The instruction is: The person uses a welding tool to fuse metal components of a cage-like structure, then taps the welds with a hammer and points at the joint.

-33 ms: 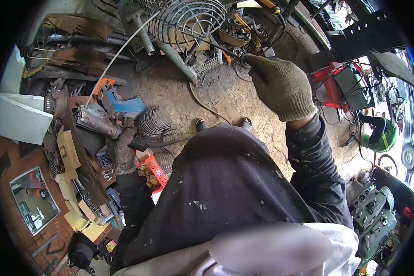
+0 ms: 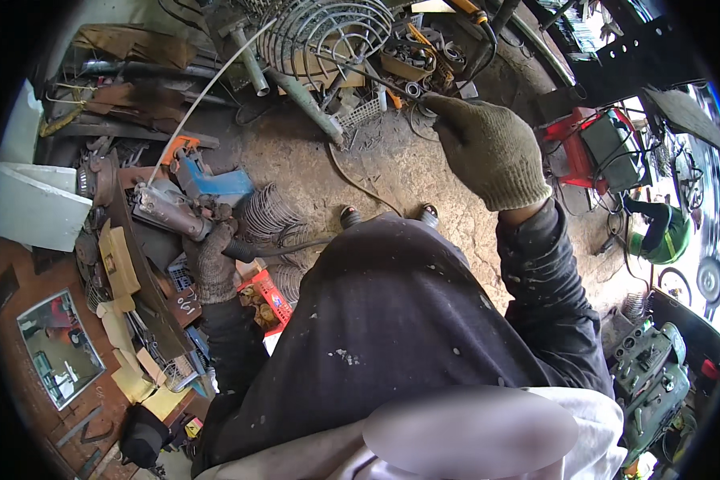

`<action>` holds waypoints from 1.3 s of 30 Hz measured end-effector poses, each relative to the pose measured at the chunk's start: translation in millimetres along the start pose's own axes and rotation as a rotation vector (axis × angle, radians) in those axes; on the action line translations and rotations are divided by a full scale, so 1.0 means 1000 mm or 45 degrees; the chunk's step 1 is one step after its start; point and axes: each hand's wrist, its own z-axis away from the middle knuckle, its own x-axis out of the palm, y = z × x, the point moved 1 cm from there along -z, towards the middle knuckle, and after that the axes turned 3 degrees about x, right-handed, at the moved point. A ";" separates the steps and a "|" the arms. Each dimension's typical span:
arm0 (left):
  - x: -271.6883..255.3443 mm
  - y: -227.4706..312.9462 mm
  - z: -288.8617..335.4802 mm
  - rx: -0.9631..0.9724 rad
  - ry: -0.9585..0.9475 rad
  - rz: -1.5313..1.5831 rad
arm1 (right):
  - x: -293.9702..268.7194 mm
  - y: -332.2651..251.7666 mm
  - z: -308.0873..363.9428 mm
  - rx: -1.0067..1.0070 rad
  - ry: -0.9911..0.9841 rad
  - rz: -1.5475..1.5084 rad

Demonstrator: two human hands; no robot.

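Observation:
My left hand, in a knitted work glove, is wrapped round the rear of a worn, grey-brown corded power tool. A black cable leaves the tool beside my wrist. From the tool's far end a thin pale rod curves up towards a large coil of thick metal wire. My right hand, gloved too, is raised on the right with its fingers closed. A thin dark rod runs from the coil to its fingertips, which are partly hidden.
A blue-and-orange tool and wire coils lie beside the power tool. Near my left forearm is a red box. A red-framed machine stands right, a green machine lower right. A person in green crouches at far right.

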 end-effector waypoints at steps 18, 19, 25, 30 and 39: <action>0.012 -0.008 -0.020 -0.029 0.026 -0.002 | 0.028 0.019 0.014 0.139 -0.073 -0.214; 0.015 -0.007 -0.020 -0.056 0.044 0.000 | 0.029 0.020 0.015 0.140 -0.076 -0.209; 0.005 -0.017 -0.026 -0.051 -0.050 0.181 | 0.025 0.026 0.014 0.169 -0.081 -0.250; 0.011 -0.019 -0.024 -0.061 0.071 0.104 | 0.023 0.028 0.017 0.188 -0.087 -0.286; 0.021 -0.022 -0.018 0.030 0.084 0.055 | 0.013 0.034 0.017 0.211 -0.225 -0.451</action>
